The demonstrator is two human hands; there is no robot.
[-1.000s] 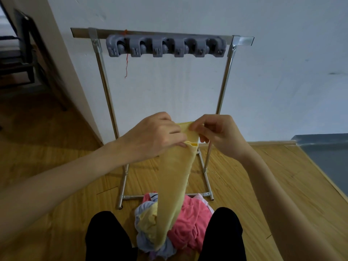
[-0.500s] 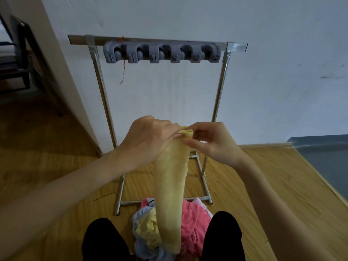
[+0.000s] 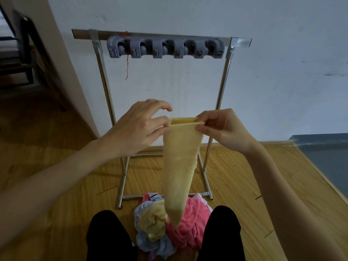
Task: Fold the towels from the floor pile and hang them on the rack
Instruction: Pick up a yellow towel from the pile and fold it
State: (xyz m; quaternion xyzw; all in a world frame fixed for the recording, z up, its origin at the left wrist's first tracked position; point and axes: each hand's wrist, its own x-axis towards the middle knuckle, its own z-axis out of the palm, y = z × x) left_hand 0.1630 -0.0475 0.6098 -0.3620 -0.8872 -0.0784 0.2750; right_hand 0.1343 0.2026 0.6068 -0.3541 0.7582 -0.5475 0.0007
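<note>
A yellow towel hangs folded lengthwise in front of me, narrowing to a point above the floor pile. My left hand pinches its top left corner, the other fingers spread loosely. My right hand pinches the top right corner. The top edge is stretched flat between both hands. The metal rack stands against the wall behind, with a grey row of clips under its top bar. The floor pile of pink, yellow and pale blue towels lies between my knees.
A white wall is right behind the rack. The wooden floor stretches left toward a dark chair. A grey surface borders the floor at the right. A red thread dangles from the rack's bar.
My hands have moved apart, spreading the towel's top edge wider. The towel's lower end has lifted higher over the pile.
</note>
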